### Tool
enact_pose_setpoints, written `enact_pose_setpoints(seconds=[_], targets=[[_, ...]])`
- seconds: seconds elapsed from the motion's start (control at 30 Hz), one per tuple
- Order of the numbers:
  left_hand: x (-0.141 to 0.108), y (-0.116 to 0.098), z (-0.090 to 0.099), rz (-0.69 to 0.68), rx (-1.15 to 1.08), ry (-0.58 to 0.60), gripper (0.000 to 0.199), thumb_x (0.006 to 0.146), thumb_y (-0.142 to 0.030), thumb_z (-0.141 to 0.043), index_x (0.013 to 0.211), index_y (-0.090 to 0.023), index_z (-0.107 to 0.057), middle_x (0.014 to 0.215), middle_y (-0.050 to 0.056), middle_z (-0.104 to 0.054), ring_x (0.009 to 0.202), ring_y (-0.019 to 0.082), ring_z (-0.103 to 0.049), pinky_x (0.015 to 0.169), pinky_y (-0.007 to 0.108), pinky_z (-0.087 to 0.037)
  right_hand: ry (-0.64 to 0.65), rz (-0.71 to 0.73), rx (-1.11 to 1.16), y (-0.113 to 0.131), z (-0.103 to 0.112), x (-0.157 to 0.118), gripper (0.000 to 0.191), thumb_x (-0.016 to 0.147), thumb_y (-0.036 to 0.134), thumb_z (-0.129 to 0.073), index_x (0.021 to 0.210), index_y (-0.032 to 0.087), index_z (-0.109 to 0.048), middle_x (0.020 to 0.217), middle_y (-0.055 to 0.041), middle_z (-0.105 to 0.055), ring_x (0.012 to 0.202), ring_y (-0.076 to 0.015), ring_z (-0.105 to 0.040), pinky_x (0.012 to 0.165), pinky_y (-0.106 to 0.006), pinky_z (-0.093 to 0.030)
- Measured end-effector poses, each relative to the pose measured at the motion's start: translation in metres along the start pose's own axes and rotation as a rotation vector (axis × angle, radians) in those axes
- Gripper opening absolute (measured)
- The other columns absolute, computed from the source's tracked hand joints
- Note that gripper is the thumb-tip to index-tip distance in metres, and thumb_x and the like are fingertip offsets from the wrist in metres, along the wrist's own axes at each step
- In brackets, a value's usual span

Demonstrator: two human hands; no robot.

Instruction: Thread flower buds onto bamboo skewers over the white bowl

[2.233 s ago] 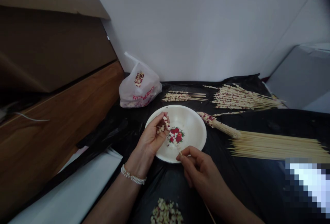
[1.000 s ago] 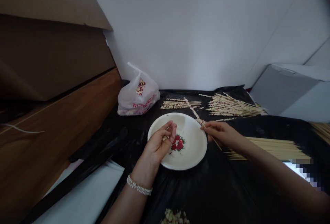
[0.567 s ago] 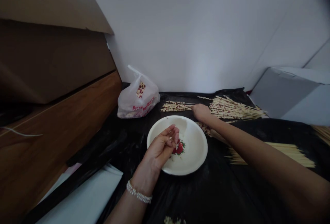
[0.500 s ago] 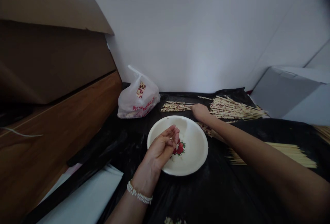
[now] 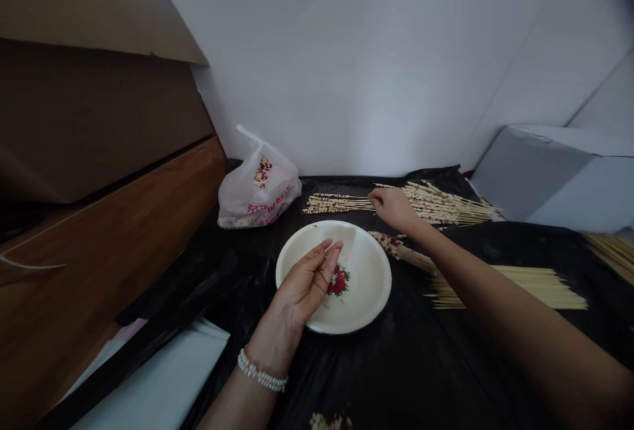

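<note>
A white bowl (image 5: pixel 369 298) with a red flower print holds a few small bits. Over its left side my left hand (image 5: pixel 307 285) is palm up, fingers loosely bent and stretched; nothing shows in it. My right hand (image 5: pixel 396 209) reaches behind the bowl, its fingers pinched at the bare stick ends of a small bunch of threaded skewers (image 5: pixel 329 203). Just right of that hand lies a larger pile of threaded skewers (image 5: pixel 436 204), carrying pale and dark red pieces. Another bundle with dark red pieces (image 5: pixel 391 244) is partly under my right forearm.
A knotted plastic bag (image 5: pixel 260 192) of red and pale pieces stands left of the bowl. Bare sticks (image 5: pixel 535 286) lie at right on black plastic sheeting (image 5: pixel 396 377). A cardboard box (image 5: pixel 99 106) is at left, a white box (image 5: pixel 549 172) at right, a wall behind.
My right hand has shifted slightly up beside the skewers' stick ends, uncovering more of the sticks. My left hand's fingers have straightened over the bowl. The view has shifted slightly.
</note>
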State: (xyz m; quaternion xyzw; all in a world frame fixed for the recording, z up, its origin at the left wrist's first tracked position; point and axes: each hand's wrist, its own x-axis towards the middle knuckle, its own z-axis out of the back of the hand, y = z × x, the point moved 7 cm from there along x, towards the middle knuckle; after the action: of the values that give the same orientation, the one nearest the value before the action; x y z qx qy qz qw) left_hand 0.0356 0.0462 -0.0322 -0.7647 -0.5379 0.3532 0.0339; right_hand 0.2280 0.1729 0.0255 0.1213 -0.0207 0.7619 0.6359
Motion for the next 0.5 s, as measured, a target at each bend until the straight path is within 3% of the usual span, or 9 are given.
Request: enact_pose_setpoints(seconds=[0.1, 0.2, 0.33, 0.4, 0.5], targets=[[0.000, 0.002, 0.000, 0.027, -0.009, -0.019, 0.023, 0.090, -0.001, -0.046, 0.106, -0.002, -0.062, 0.096, 0.018, -0.071, 0.079, 0.017, -0.072, 0.068, 0.019, -0.060, -0.062, -0.011, 0.068, -0.011, 0.018, -0.023, 0.023, 0.097, 0.023, -0.049, 0.107, 0.015, -0.067, 0.101, -0.0066, -0.072, 0.093, -0.0198, -0.066, 0.085, -0.036, -0.049], [-0.003, 0.003, -0.002, 0.064, -0.039, 0.005, 0.018, 0.094, -0.009, -0.045, 0.098, -0.004, -0.062, 0.083, 0.012, -0.070, 0.064, 0.010, -0.069, 0.055, 0.014, -0.057, -0.090, -0.021, 0.130, -0.023, 0.033, -0.048, 0.030, 0.094, 0.017, -0.043, 0.101, 0.015, -0.072, 0.089, -0.0067, -0.075, 0.082, -0.0184, -0.068, 0.076, -0.028, -0.047], [-0.008, -0.001, -0.008, 0.076, -0.045, 0.130, 0.019, 0.096, -0.020, -0.047, 0.092, -0.008, -0.062, 0.054, -0.005, -0.048, 0.034, 0.001, -0.043, 0.031, 0.008, -0.033, -0.088, -0.029, 0.185, -0.035, 0.044, -0.077, 0.029, 0.089, 0.017, -0.045, 0.092, 0.016, -0.074, 0.081, -0.0063, -0.076, 0.072, -0.0185, -0.067, 0.068, -0.027, -0.046], [-0.008, -0.004, -0.009, 0.059, -0.026, 0.157, 0.019, 0.096, -0.021, -0.048, 0.092, -0.009, -0.062, 0.051, -0.008, -0.038, 0.032, 0.001, -0.035, 0.028, 0.009, -0.026, -0.065, -0.022, 0.200, -0.035, 0.045, -0.087, 0.028, 0.088, 0.018, -0.046, 0.088, 0.016, -0.074, 0.076, -0.0052, -0.076, 0.068, -0.0180, -0.067, 0.064, -0.026, -0.046], [-0.006, -0.005, -0.007, 0.068, -0.016, 0.135, 0.018, 0.096, -0.018, -0.046, 0.097, -0.008, -0.062, 0.056, -0.006, -0.042, 0.037, 0.002, -0.039, 0.030, 0.008, -0.028, -0.036, -0.001, 0.190, -0.033, 0.045, -0.096, 0.027, 0.087, 0.018, -0.048, 0.087, 0.019, -0.075, 0.075, -0.0032, -0.076, 0.068, -0.0176, -0.067, 0.064, -0.025, -0.046]])
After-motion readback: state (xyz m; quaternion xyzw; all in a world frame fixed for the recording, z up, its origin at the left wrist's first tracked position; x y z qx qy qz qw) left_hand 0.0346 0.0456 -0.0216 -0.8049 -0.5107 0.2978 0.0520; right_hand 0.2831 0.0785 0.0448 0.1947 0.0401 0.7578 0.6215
